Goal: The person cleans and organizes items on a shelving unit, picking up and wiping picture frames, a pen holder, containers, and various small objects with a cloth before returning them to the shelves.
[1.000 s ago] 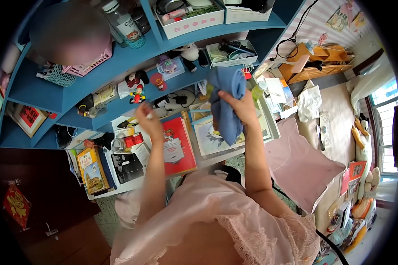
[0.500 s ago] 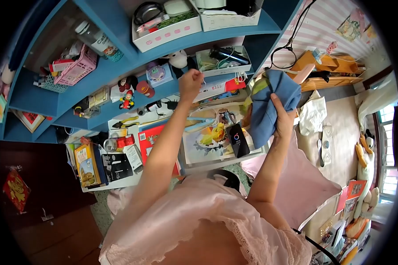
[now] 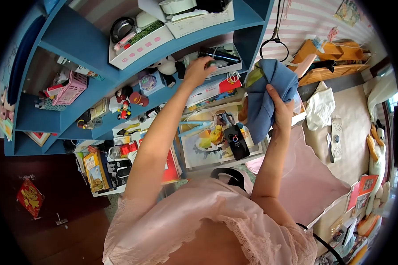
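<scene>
My right hand [image 3: 280, 106] grips a bunched blue cloth [image 3: 272, 95] above the right side of the desk, thumb on top. My left hand [image 3: 199, 70] reaches to the shelf at the front of a white box [image 3: 229, 66] holding a dark cylinder [image 3: 220, 55] and other items. Its fingers are curled near something small and greyish, too blurred to name. Below lie a painted sheet [image 3: 208, 143] with yellow flowers, light blue scissors-like handles [image 3: 194, 127] and a black phone [image 3: 236, 142].
A blue shelf unit [image 3: 93, 57] carries boxes, a pink basket [image 3: 72, 90] and small figures. Books [image 3: 96, 172] stand at the desk's left end. A pink cloth [image 3: 309, 176] and a white cloth [image 3: 320, 106] lie on the right. A black cable loop [image 3: 274, 49] hangs beside the shelf.
My left hand has moved right and up from over the desk to the white box. My right hand has carried the blue cloth to the right, uncovering the phone.
</scene>
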